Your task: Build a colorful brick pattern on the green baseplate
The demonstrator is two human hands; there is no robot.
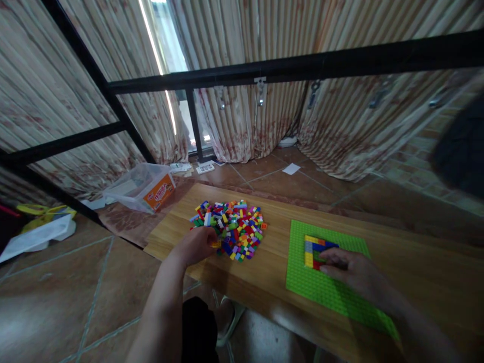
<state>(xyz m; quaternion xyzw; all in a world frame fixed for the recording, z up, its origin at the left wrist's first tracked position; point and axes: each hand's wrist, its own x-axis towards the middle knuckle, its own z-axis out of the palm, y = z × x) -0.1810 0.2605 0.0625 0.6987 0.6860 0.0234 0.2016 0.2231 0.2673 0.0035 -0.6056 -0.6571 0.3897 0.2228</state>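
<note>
My left hand [198, 245] is at the near left edge of a pile of small plastic building bricks [242, 229]. Its fingers are closed, with a yellow brick [216, 244] showing at the tips. On the right lies a green studded baseplate [302, 282], bearing a small outline of yellow, grey, orange, blue and red bricks. Over the right side of that outline is my right hand [351, 269], its thumb and fingers curled together close to a red brick [316, 265]. Whatever sits between those fingertips is hidden.
The pile and baseplate rest on a wooden table [272, 272]. A clear plastic box [139, 186] with an orange label stands on the floor beyond its left end. Black metal bars [264, 68] run before striped curtains [242, 121]. White paper [291, 169] lies on the tiles.
</note>
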